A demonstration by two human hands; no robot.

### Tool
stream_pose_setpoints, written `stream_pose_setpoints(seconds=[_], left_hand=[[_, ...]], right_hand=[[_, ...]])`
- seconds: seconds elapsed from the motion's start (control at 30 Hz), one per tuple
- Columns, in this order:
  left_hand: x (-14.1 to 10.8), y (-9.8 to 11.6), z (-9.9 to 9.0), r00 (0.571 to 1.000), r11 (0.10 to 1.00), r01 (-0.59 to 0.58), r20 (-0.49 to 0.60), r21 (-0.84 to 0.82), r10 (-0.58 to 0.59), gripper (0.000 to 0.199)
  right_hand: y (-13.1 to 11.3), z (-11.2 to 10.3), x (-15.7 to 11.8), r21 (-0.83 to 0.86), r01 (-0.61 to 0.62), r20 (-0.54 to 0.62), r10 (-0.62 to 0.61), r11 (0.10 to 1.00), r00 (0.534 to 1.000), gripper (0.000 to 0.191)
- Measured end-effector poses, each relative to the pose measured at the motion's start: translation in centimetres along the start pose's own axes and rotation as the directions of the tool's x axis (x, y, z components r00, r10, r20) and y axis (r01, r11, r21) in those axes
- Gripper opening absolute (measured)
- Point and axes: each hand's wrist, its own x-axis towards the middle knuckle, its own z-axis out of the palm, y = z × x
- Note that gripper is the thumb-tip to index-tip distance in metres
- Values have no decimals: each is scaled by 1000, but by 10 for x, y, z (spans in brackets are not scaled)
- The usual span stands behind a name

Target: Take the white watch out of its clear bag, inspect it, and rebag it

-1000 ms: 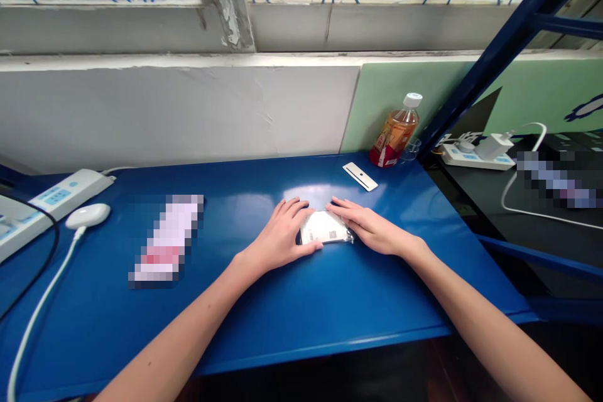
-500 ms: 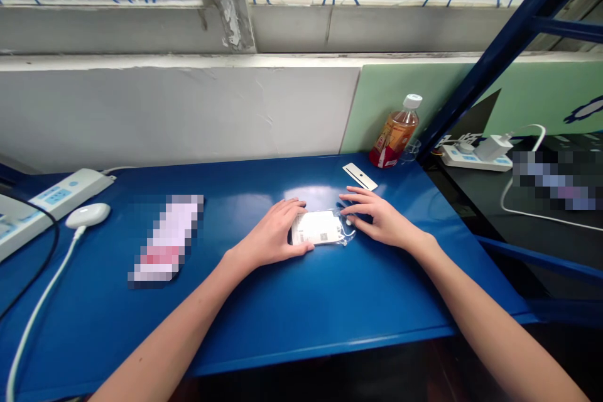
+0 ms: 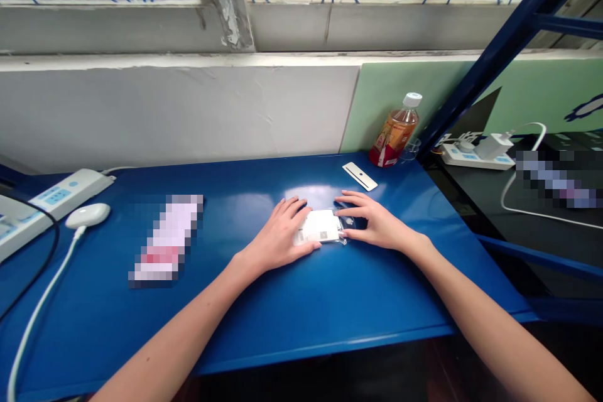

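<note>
A white labelled packet in clear plastic (image 3: 323, 226) lies flat on the blue table (image 3: 282, 308) between my hands. My left hand (image 3: 285, 235) rests over its left end, fingers spread, thumb along the near edge. At the other end, my right hand (image 3: 372, 220) has its fingers apart, with fingertips at the clear plastic end, where a small round white item shows. Behind my right hand lies a white card with a dark slot (image 3: 360, 176).
An orange-labelled bottle (image 3: 394, 132) stands at the back right. A pixelated flat object (image 3: 167, 239) lies left of my hands. Farther left are a white power strip (image 3: 61, 201), a white oval device (image 3: 88, 216) and cables. A blue metal post rises at right.
My left hand has slid slightly right, covering more of the packet. The fingers of my right hand have shifted a little at the plastic end.
</note>
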Motion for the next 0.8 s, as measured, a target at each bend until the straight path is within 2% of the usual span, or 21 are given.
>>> stream_pose_setpoints(seconds=[0.13, 0.37, 0.6, 0.8], left_hand=[[0, 0, 0, 1000, 1000, -3, 1, -27, 4, 62], [0, 1, -3, 1000, 1000, -9, -10, -25, 8, 60], [-1, -4, -5, 999, 999, 4, -42, -38, -6, 60], [-1, -4, -5, 999, 999, 19, -32, -32, -20, 61]], right_hand=[[0, 5, 2, 28, 11, -65, -9, 1000, 998, 34], [-1, 6, 2, 49, 54, -89, -50, 997, 995, 23], [-2, -13, 0, -97, 102, -18, -104, 990, 994, 21], [4, -32, -3, -54, 43, 22, -42, 998, 999, 18]])
